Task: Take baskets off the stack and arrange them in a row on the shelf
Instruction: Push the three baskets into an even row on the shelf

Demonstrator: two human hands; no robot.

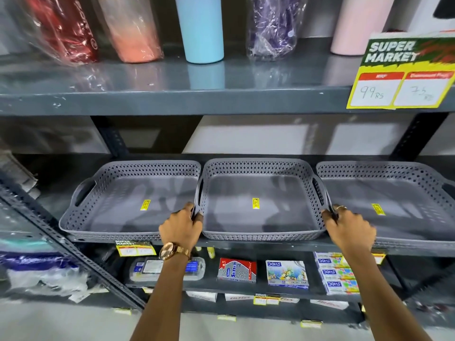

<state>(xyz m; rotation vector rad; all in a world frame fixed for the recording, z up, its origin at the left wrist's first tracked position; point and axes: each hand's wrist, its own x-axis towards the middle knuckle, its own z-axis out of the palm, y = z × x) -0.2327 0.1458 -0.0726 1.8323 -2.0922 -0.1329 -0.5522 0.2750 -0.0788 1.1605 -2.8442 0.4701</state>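
Three grey perforated baskets stand side by side on the middle shelf: a left basket, a middle basket and a right basket. Each has a yellow sticker on its floor. My left hand, with a gold watch on the wrist, grips the middle basket's left handle. My right hand grips its right handle, fingers curled over the rim between the middle and right baskets. The right basket runs out of the frame. No stack of baskets is in view.
The upper shelf holds several tumblers, some wrapped in plastic, and a yellow price sign hangs from its edge. Stationery boxes lie on the lower shelf. A slanted metal brace crosses the left side.
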